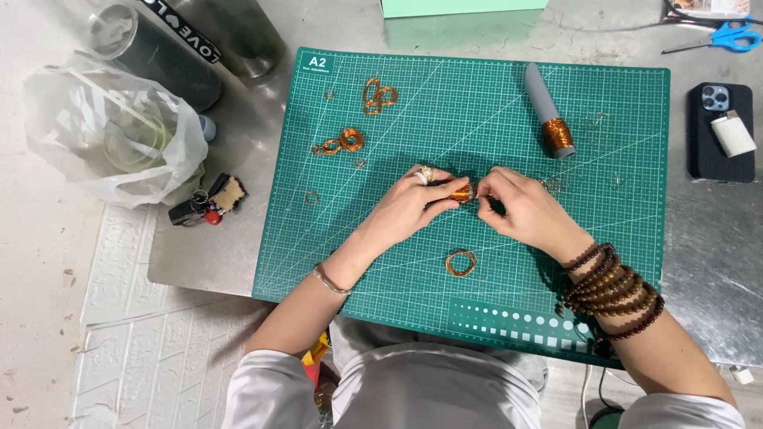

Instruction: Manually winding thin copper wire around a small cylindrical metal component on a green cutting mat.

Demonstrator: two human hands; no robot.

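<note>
Hands meet at the middle of the green gridded cutting mat (477, 87), which lies on the grey metal counter (707, 238). The left hand (413, 202), with a ring on one finger, and the right hand (520, 208), above a stack of dark beaded bracelets (616, 290), both pinch a small coil of copper wire (461, 192) between fingertips pressed together. Most of the coil is hidden by the fingers (486, 187), so its full shape cannot be made out.

Just near of the hands lies a loose copper wire ring (460, 263). Far left on the mat sit several more copper loops (350, 141), tangled and hard to count. Far right of the hands lies a grey cylindrical tool wound with copper wire (548, 111) at its near end.

Off the mat, a crumpled clear plastic bag (111, 131) blurs its contents at the left, beside dark tumblers (159, 48) cut off by the far edge. At the right, a black phone (719, 131) carries a white lighter (732, 133); blue-handled scissors (735, 36) are partly cut off.
</note>
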